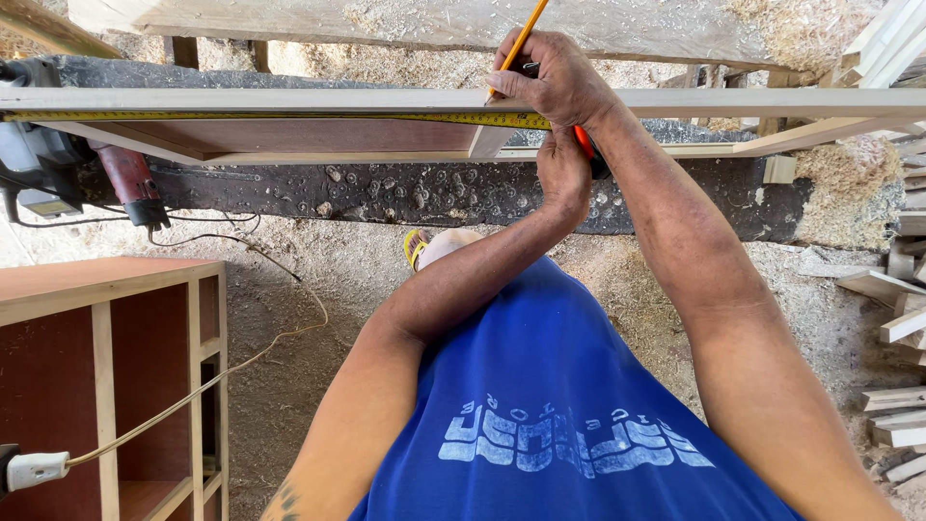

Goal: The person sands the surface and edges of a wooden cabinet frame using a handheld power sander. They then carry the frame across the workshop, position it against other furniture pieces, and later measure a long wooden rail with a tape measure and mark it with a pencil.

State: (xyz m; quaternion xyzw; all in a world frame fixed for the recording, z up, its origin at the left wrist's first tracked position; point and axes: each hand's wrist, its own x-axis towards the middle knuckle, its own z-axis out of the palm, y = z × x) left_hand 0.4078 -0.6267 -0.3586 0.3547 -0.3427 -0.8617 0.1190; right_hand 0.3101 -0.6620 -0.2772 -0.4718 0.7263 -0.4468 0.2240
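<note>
On the wooden frame (289, 135): measuring tape and pencil in hand.
Right hand (552, 79) grips a yellow pencil (521, 39), tip at the frame's top rail. Left hand (564, 174), just below the frame, is clenched around the tape case (585, 145); the yellow measuring tape (270, 117) runs leftward along the rail. A red power tool (130, 183) lies under the frame's left end.
</note>
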